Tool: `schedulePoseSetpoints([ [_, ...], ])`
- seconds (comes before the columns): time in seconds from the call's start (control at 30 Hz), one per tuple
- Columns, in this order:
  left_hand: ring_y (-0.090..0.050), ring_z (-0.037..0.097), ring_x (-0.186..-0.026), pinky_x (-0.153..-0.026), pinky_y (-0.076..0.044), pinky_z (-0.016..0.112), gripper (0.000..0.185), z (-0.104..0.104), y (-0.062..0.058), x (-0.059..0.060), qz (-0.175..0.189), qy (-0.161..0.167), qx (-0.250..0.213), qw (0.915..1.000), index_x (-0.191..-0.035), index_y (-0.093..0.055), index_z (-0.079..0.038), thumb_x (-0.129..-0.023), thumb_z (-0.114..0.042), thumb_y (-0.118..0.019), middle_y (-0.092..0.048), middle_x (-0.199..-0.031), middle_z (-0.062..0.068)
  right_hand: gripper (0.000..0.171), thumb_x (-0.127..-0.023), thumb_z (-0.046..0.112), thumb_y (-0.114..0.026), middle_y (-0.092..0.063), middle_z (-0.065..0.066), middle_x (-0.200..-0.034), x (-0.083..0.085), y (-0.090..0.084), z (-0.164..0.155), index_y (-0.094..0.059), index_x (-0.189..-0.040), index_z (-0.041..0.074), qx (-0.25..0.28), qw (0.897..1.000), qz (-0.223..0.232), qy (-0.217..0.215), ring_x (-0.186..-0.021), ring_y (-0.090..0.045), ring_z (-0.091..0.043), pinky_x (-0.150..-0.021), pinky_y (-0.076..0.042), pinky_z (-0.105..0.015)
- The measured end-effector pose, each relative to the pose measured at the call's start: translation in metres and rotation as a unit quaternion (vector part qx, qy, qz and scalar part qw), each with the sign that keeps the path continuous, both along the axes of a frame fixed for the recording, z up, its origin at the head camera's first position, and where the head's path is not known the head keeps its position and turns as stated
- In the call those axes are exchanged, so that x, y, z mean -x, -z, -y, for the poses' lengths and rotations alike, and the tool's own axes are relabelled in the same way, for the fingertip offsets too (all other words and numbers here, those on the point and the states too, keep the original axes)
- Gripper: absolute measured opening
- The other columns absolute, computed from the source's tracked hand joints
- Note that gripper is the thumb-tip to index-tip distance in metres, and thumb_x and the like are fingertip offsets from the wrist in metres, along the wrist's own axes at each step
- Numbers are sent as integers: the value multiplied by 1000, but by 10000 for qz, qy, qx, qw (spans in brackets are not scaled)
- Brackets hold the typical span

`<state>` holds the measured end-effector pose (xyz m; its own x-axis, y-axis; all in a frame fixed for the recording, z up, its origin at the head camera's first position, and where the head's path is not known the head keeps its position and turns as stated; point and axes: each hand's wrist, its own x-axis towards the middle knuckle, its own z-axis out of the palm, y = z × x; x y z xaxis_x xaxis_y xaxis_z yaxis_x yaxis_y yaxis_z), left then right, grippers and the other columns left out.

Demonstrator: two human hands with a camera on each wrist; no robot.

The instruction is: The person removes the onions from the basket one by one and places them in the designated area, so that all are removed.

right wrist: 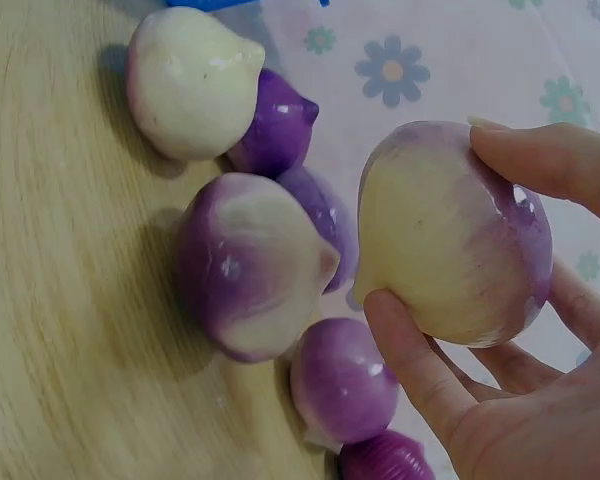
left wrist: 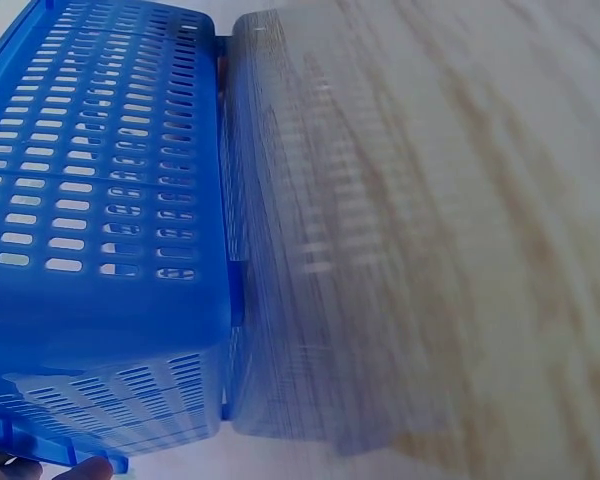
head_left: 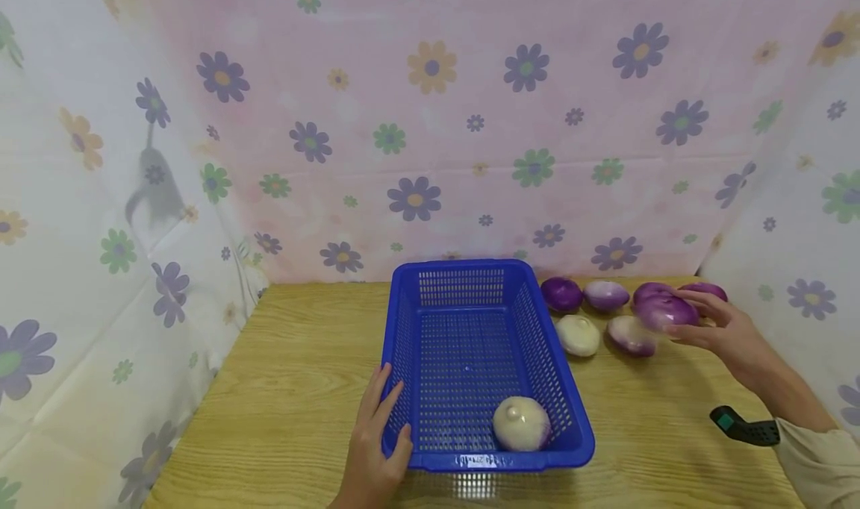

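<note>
My right hand holds a purple-and-white onion between thumb and fingers, raised over the other onions at the right of the table. Its pale side and small tip show in the right wrist view. My left hand rests at the near left corner of the blue plastic basket, fingers lying along and over the rim. Inside the basket, near its front right corner, sits a whitish onion. Only a couple of left fingertips show in the left wrist view, by the rim.
Right of the basket lie a white onion, a half-purple onion, a dark purple onion and a lighter onion. More purple onions lie behind the held one. A flowered cloth backs the wooden table.
</note>
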<state>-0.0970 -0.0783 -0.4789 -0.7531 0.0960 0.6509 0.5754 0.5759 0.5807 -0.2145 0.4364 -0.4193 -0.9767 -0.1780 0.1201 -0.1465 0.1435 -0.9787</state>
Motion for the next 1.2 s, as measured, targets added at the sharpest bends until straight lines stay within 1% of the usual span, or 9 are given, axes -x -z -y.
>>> schedulePoseSetpoints([
  [0.23,-26,40,-137,-111,-14,19,58,1,1,1,13,39,-35,10000,-132,-52,1,-74,0,-62,-35,-147,19,54,-90,-6,-56,-39,11,-124,-1,10,-11,-46,-137,19,330,9989,243,225,-96,-54,5,-72,-54,-23],
  [0.37,-26,40,-137,-111,-14,20,57,1,1,1,-26,62,-51,10000,-130,-53,3,-74,0,-62,-35,-147,19,52,-88,-7,-57,-41,11,-119,0,18,-17,-52,-129,26,572,9975,252,343,-88,-63,-2,-70,-55,-24],
  [0.6,-25,39,-137,-111,-14,19,55,1,0,1,1,73,-63,10000,-129,-53,5,-75,0,-62,-34,-147,20,47,-87,-8,-59,-44,11,-112,2,34,-27,-58,-118,27,802,9945,228,638,-79,-66,-8,-67,-55,-25],
  [0.7,-25,39,-137,-110,-14,19,54,0,0,1,0,68,-57,10000,-128,-53,6,-75,1,-62,-34,-147,20,46,-86,-6,-61,-44,12,-110,2,40,-29,-58,-117,28,475,9955,141,804,-76,-66,-7,-65,-55,-24],
  [0.83,-25,39,-137,-111,-14,20,54,1,1,1,-62,70,-74,9999,-128,-54,5,-74,0,-62,-35,-146,21,44,-87,5,-66,-41,13,-111,3,47,-30,-55,-118,34,-613,9911,170,1171,-78,-60,3,-65,-54,-23],
  [0.9,-26,39,-137,-111,-14,21,55,1,2,1,-99,82,-82,9999,-128,-54,4,-74,0,-62,-36,-146,22,43,-86,12,-68,-42,7,-115,3,49,-30,-54,-120,34,-1151,9840,266,1337,-83,-52,8,-65,-54,-23],
  [1.0,-26,41,-136,-111,-15,21,56,1,2,1,-114,95,-88,9999,-130,-54,2,-74,0,-62,-36,-146,22,48,-85,23,-70,-36,-12,-129,3,52,-27,-52,-129,28,-1776,9719,426,1482,-89,-40,10,-66,-52,-22],
  [1.1,-26,41,-136,-111,-15,21,56,1,2,1,-102,102,-96,9998,-130,-54,1,-74,0,-62,-35,-146,21,57,-84,28,-71,-25,-26,-138,3,52,-25,-47,-136,22,-2135,9631,573,1535,-96,-41,-4,-65,-50,-21],
  [1.2,-27,41,-136,-111,-15,21,56,1,1,0,-78,77,-84,9999,-130,-54,1,-74,0,-62,-35,-146,20,67,-85,31,-70,-16,-32,-146,3,50,-23,-40,-143,16,-2248,9605,713,1479,-110,-40,-30,-64,-45,-18],
])
